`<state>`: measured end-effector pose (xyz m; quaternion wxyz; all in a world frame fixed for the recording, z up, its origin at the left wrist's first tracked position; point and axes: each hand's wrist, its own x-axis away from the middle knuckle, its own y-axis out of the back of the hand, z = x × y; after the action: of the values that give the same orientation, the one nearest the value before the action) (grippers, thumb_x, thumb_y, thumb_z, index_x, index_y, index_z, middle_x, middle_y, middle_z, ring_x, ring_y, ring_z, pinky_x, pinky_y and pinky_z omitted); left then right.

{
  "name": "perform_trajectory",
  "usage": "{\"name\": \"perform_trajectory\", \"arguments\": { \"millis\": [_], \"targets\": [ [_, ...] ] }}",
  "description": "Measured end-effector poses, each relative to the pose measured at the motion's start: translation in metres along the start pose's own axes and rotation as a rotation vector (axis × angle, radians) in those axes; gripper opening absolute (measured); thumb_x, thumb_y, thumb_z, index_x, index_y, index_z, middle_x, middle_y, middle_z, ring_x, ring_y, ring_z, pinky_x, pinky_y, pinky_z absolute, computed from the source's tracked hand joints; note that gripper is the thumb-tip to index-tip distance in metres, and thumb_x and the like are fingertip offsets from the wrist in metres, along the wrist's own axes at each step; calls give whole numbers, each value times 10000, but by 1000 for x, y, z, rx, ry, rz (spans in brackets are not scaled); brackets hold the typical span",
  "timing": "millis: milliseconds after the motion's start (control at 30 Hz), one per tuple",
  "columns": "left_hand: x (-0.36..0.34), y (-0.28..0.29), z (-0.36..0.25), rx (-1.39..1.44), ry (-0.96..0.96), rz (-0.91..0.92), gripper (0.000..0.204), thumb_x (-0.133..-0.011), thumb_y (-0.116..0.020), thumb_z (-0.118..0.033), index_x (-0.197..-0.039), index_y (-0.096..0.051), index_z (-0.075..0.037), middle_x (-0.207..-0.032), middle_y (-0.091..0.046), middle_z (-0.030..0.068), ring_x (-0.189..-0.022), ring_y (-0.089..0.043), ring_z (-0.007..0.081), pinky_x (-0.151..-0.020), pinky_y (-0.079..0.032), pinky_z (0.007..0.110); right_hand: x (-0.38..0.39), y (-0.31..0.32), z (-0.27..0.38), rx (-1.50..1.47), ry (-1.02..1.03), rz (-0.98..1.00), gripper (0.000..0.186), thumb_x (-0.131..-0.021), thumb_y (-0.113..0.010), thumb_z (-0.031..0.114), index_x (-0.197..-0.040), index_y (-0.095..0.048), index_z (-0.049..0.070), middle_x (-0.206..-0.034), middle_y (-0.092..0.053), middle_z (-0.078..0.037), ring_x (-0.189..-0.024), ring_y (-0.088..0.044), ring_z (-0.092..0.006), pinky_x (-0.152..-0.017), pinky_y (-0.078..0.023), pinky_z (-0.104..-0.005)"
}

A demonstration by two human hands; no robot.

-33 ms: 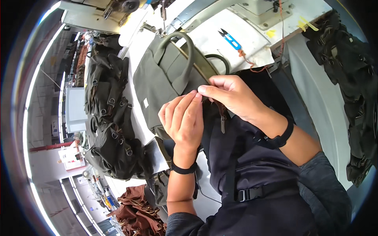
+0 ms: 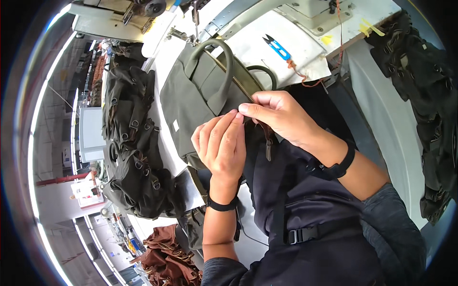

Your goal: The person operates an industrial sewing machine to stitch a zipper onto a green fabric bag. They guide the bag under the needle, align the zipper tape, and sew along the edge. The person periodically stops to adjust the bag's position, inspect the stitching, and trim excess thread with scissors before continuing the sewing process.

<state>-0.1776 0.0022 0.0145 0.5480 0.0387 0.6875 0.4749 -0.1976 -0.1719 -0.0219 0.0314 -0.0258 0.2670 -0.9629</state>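
An olive-green bag [image 2: 191,95] with a rolled carry handle [image 2: 229,71] lies on the white table in front of me. A brass-toothed zipper [image 2: 235,82] runs along its top edge, and a dark brown zipper end with a metal pull [image 2: 268,151] hangs beyond my fingers. My left hand [image 2: 220,143] is closed, its fingertips pressed together at the near edge of the bag. Against it, my right hand [image 2: 276,114] pinches the same edge by the zipper, thumb tip touching the left fingertips. Exactly what lies between the fingertips is hidden.
Blue thread snips [image 2: 278,48] on an orange cord lie on the table beyond the bag. Sewing machine parts [image 2: 305,14] stand at the far side. Dark green bags [image 2: 136,138] are piled at left, brown pieces [image 2: 169,257] below them, and more dark bags [image 2: 429,95] hang at right.
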Motion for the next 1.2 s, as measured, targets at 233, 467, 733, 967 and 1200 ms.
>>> {"name": "perform_trajectory", "arguments": {
  "millis": [233, 467, 733, 967, 1200],
  "targets": [
    [-5, 4, 0, 85, 16, 54, 338, -798, -864, -88, -1118, -757, -106, -1181, -754, 53, -1064, -699, 264, -1005, -482, 442, 1, 4, -3, -41, 5, 23, 307, -1059, -699, 222, -797, -662, 68, -709, -521, 100, -657, -418, 21, -553, -327, -210],
    [-100, 29, 6, -25, -258, 447, 362, -957, -713, -200, -1298, -703, -80, -1400, -652, 107, -1329, -574, 362, -1126, -428, 517, 0, -7, -6, 37, 126, -96, 330, -1018, -731, 203, -733, -648, 60, -645, -451, 104, -610, -353, -3, -514, -271, -248],
    [-111, 71, 51, -324, -284, 317, 366, -820, -857, -180, -1146, -722, -82, -1205, -687, 105, -1205, -649, 324, -1154, -448, 544, 2, -5, -3, 24, 123, -66, 401, -1042, -714, 230, -709, -547, 81, -644, -440, 101, -609, -384, 8, -528, -308, -240],
    [-65, 77, 43, -71, 59, 551, 792, -912, -722, -567, -1518, -548, -88, -1438, -629, 158, -1242, -636, 327, -1097, -450, 511, 2, -22, 4, -232, 61, 1, 368, -1065, -672, 239, -738, -602, 87, -658, -557, 51, -614, -497, -21, -560, -382, -230],
    [-45, 42, 16, -197, 186, 530, 871, -972, -368, -819, -1539, -584, -193, -1550, -561, 130, -1437, -506, 283, -1267, -96, 540, 5, -27, 9, -284, -28, -2, 356, -1074, -659, 190, -750, -584, 63, -685, -577, 22, -620, -525, -33, -559, -413, -229]
  ]
}}
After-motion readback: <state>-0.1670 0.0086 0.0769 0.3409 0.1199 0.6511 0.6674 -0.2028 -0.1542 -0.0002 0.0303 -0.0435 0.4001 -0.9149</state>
